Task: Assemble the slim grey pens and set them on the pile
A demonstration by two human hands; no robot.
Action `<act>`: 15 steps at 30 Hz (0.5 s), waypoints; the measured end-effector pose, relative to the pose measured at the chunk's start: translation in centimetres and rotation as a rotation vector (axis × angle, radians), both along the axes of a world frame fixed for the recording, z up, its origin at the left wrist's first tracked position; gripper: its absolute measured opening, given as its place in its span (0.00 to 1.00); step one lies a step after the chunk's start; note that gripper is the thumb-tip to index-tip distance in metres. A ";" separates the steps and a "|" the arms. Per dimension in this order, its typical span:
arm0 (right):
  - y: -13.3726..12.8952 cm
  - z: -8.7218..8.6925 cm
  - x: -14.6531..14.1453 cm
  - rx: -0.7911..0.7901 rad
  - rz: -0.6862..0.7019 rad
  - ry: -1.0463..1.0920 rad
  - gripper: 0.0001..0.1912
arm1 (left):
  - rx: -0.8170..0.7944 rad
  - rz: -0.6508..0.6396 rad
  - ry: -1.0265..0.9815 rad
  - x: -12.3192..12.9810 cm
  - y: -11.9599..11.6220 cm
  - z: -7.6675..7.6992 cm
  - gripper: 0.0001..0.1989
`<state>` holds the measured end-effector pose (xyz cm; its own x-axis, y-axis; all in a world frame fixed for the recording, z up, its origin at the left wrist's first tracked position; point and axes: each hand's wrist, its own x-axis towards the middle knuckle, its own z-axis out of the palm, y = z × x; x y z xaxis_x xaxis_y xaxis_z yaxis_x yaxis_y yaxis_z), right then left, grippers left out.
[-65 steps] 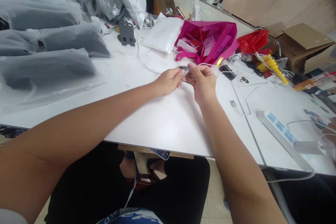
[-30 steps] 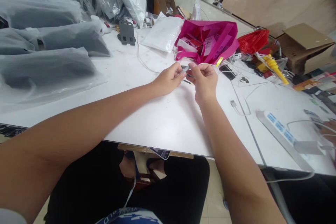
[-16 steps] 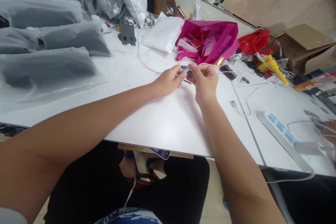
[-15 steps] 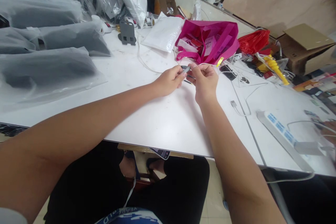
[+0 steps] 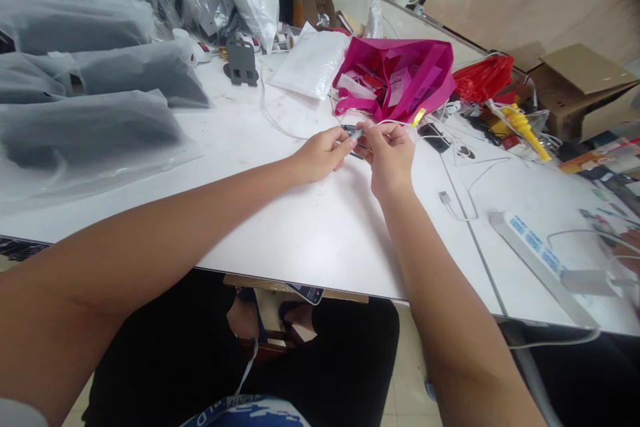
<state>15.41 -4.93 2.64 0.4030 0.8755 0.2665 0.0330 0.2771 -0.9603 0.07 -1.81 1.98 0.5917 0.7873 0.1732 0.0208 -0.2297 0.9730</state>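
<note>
Over the white table (image 5: pixel 305 227), my two hands meet in front of the pink bag. My left hand (image 5: pixel 325 152) is closed around a small grey and dark object (image 5: pixel 357 135), its kind too small to make out. The thumb and fingers of my right hand (image 5: pixel 391 152) pinch at the right end of that object. A thin white cable (image 5: pixel 395 122) with a yellow tag (image 5: pixel 419 117) runs out by my right hand. Whether the cable is plugged into the object is hidden by my fingers.
Frosted bags (image 5: pixel 85 140) lie at the left, near a grey stand (image 5: pixel 243 63). Behind my hands are a white padded envelope (image 5: pixel 314 63) and an open pink bag (image 5: pixel 400 57). A power strip (image 5: pixel 540 260) and loose cable plug (image 5: pixel 444 197) lie at the right.
Both hands stay in nearly the same place, fingertips together at the grey object. Only a slight shift of the fingers shows.
</note>
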 end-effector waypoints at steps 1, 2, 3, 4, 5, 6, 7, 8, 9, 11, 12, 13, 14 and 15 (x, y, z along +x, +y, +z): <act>-0.1 0.1 -0.1 -0.009 -0.005 0.003 0.20 | 0.004 0.002 -0.003 0.0 0.0 0.0 0.13; -0.1 0.1 -0.2 -0.019 -0.012 0.001 0.20 | 0.009 0.004 -0.004 0.0 0.0 0.0 0.13; -0.1 0.1 -0.3 -0.030 -0.018 -0.003 0.20 | 0.013 0.003 -0.004 0.0 0.0 0.0 0.14; -0.2 0.2 -0.3 -0.037 -0.022 -0.008 0.20 | 0.015 0.004 -0.004 0.0 0.0 0.0 0.15; -0.2 0.2 -0.3 -0.042 -0.026 -0.010 0.20 | 0.014 0.006 -0.004 -0.1 0.0 0.1 0.15; -0.2 0.2 -0.3 -0.045 -0.028 -0.010 0.20 | 0.011 0.012 -0.006 -0.1 0.0 0.1 0.16; -0.2 0.2 -0.3 -0.046 -0.029 -0.009 0.20 | 0.009 0.020 -0.007 -0.1 0.1 0.2 0.16; -0.2 0.1 -0.2 -0.048 -0.029 -0.006 0.20 | 0.009 0.027 -0.010 -0.1 0.1 0.2 0.16; -0.2 0.1 -0.2 -0.051 -0.028 -0.005 0.20 | 0.012 0.033 -0.012 -0.1 0.2 0.1 0.16; -0.1 0.0 -0.1 -0.058 -0.022 -0.011 0.20 | 0.021 0.042 -0.017 -0.1 0.3 0.0 0.16; 0.0 0.0 0.0 -0.062 -0.021 -0.016 0.20 | 0.026 0.046 -0.020 -0.1 0.4 0.0 0.16; 0.0 0.0 0.2 -0.067 -0.025 -0.022 0.19 | 0.031 0.048 -0.021 -0.1 0.4 -0.1 0.16; 0.2 0.0 0.5 -0.070 -0.037 -0.026 0.18 | 0.037 0.052 -0.023 -0.1 0.5 -0.2 0.16; 0.3 0.0 0.8 -0.068 -0.059 -0.029 0.17 | 0.041 0.057 -0.023 -0.1 0.6 -0.2 0.16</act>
